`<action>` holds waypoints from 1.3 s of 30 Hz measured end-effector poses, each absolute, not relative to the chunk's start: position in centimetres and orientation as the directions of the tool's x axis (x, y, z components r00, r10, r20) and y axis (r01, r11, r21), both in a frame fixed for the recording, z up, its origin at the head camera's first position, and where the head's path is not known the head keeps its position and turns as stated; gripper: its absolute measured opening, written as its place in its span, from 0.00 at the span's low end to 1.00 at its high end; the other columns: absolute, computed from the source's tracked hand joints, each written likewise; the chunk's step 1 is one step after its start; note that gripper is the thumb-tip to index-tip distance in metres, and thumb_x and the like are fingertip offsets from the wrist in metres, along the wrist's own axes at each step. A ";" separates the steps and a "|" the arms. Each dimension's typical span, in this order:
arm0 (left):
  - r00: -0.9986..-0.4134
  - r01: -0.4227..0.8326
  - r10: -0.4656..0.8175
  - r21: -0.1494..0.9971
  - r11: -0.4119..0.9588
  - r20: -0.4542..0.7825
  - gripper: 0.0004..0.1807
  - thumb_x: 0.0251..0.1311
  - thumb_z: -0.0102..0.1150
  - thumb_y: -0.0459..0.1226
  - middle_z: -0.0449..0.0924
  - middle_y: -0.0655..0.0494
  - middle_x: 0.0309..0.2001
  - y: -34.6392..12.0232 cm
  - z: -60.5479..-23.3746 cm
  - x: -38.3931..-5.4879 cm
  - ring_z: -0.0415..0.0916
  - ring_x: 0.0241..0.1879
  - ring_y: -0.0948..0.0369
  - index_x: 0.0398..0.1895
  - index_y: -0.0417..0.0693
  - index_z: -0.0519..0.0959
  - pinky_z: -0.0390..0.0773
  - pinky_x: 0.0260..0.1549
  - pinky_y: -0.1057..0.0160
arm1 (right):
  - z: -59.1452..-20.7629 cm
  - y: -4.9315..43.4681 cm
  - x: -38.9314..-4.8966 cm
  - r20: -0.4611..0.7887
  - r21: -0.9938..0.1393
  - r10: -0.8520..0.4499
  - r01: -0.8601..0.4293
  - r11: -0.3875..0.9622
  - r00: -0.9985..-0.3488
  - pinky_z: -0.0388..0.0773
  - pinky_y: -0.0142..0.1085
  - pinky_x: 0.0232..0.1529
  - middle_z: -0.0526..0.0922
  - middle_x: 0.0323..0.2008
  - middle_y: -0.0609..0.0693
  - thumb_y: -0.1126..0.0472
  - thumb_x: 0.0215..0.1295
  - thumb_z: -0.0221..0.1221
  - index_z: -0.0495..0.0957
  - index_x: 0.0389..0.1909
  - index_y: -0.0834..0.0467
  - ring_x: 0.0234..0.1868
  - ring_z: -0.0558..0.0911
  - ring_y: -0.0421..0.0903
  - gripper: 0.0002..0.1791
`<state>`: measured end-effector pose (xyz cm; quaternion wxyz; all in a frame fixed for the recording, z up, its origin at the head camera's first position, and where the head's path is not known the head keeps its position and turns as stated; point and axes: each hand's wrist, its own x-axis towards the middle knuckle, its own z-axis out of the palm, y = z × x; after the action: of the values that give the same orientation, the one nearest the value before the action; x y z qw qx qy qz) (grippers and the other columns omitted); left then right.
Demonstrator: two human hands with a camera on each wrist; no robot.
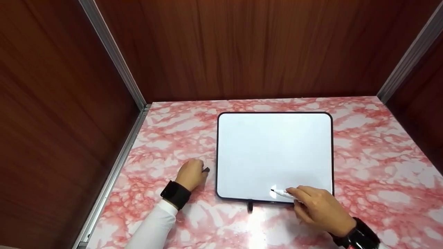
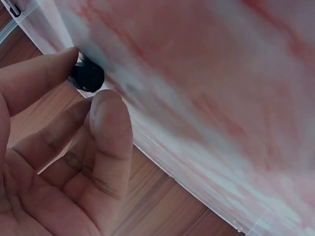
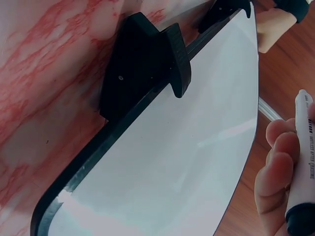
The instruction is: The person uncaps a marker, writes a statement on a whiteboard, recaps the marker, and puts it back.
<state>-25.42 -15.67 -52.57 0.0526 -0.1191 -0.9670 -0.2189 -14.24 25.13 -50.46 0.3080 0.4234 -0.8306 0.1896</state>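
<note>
A white marker (image 1: 284, 194) is held in my right hand (image 1: 316, 207), its dark tip pointing left over the lower part of the whiteboard (image 1: 273, 152). In the right wrist view, fingers curl round the marker's printed barrel (image 3: 306, 142), and its black end shows at the bottom. My left hand (image 1: 191, 174) is left of the board, pinching a small black marker cap (image 2: 89, 76) between thumb and a fingertip. The cap's round end faces the left wrist camera. The whiteboard has a thin black frame and a blank white face.
Black support feet (image 3: 133, 69) stick out along the board's near edge, one of them a small black tab (image 1: 250, 205) in the head view. The board stands on a red-and-white marbled table (image 1: 173, 138). Dark wood panels (image 1: 242, 48) with metal corner rails enclose it.
</note>
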 end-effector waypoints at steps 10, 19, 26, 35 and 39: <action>-0.969 0.232 0.157 0.486 0.843 0.190 0.15 0.73 0.66 0.41 0.88 0.39 0.38 -15.5 -51.2 -24.8 0.86 0.40 0.44 0.41 0.33 0.87 0.86 0.44 0.45 | -49.8 25.0 -14.6 0.685 -0.032 -0.587 -0.824 0.566 -0.430 0.85 0.33 0.29 0.91 0.39 0.50 0.65 0.63 0.66 0.87 0.54 0.64 0.30 0.86 0.41 0.18; -0.982 0.184 0.140 0.809 0.558 0.127 0.21 0.79 0.56 0.44 0.89 0.42 0.46 -12.9 -50.8 -24.0 0.87 0.44 0.51 0.59 0.35 0.82 0.87 0.50 0.49 | -48.8 24.1 -15.0 0.699 -0.060 -0.566 -0.825 0.562 -0.437 0.87 0.33 0.32 0.91 0.41 0.51 0.52 0.86 0.47 0.84 0.60 0.64 0.35 0.90 0.44 0.24; -0.986 0.068 0.165 0.907 0.415 -0.001 0.30 0.73 0.66 0.43 0.85 0.37 0.54 -11.0 -51.5 -23.2 0.85 0.53 0.46 0.68 0.34 0.70 0.87 0.55 0.48 | -48.8 23.1 -15.4 0.704 -0.103 -0.568 -0.853 0.512 -0.426 0.74 0.24 0.26 0.88 0.46 0.53 0.56 0.88 0.47 0.83 0.66 0.58 0.26 0.75 0.34 0.21; -0.978 0.059 0.207 0.934 0.353 -0.017 0.42 0.61 0.72 0.34 0.78 0.34 0.68 -10.2 -52.6 -22.1 0.78 0.66 0.42 0.77 0.32 0.66 0.79 0.68 0.43 | -48.9 22.8 -15.4 0.684 -0.108 -0.564 -0.829 0.548 -0.462 0.70 0.22 0.27 0.83 0.48 0.52 0.53 0.90 0.40 0.84 0.67 0.54 0.29 0.72 0.33 0.26; -0.972 0.113 0.232 0.938 0.328 0.036 0.41 0.60 0.72 0.32 0.80 0.35 0.68 -10.1 -52.9 -22.0 0.80 0.65 0.44 0.77 0.33 0.69 0.80 0.67 0.45 | -48.9 22.6 -15.5 0.702 -0.065 -0.559 -0.821 0.567 -0.442 0.72 0.25 0.28 0.84 0.43 0.50 0.55 0.89 0.44 0.86 0.64 0.56 0.30 0.71 0.33 0.23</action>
<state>-22.03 -10.13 -52.90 -0.0522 -0.1060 -0.8132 -0.5699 -15.50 22.61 -48.90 0.3225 0.4185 -0.8243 0.2033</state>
